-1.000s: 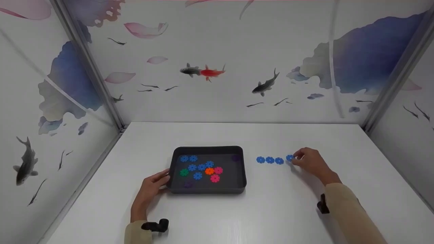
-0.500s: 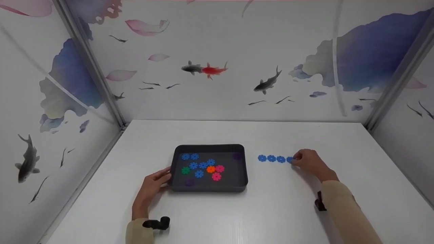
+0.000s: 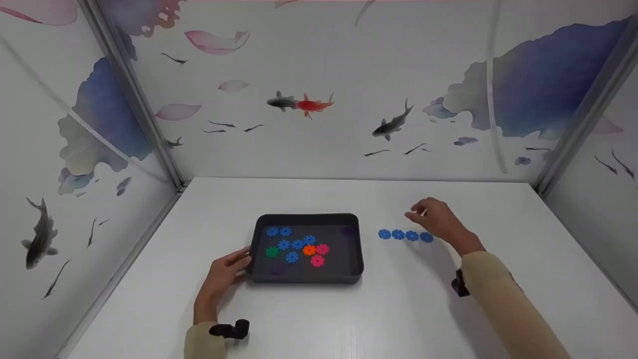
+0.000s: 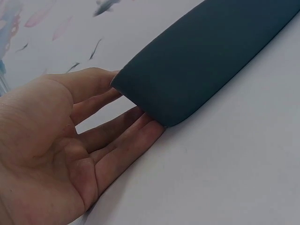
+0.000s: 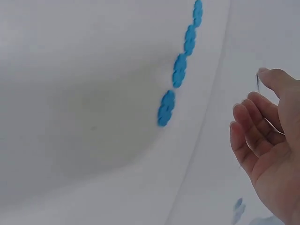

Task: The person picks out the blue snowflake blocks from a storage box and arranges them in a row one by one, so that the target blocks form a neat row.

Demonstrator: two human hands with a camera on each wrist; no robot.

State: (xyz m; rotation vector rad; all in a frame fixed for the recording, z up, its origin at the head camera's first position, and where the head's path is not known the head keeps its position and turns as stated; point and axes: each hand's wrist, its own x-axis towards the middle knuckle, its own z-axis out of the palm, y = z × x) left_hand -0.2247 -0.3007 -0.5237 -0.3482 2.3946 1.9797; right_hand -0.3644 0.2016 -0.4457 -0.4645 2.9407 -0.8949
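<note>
My left hand (image 3: 223,276) rests against the left side of a dark rectangular tray (image 3: 304,279). In the left wrist view, its fairly straight fingers (image 4: 126,152) touch the end of the tray, some near the rim and others near the base. Flat flower-shaped plastic pieces lie inside: several blue (image 3: 297,244), one orange (image 3: 309,250), one green (image 3: 271,252), two pink (image 3: 317,261) and two dim purple ones (image 3: 348,230). To the tray's right, several blue flower pieces (image 3: 411,236) form a row on the table. Just above the row's right end hovers my right hand (image 3: 439,222), fingers loosely bent, holding nothing.
The white table (image 3: 309,319) is enclosed by panels (image 3: 349,65) printed with fish and petals. Metal posts (image 3: 134,94) stand at the back corners. A dark wrist camera (image 3: 232,329) is strapped on the left sleeve.
My right hand has set a blue flower piece at the row's right end, let it go, and risen a little toward the back left. The left hand stays at the tray.
</note>
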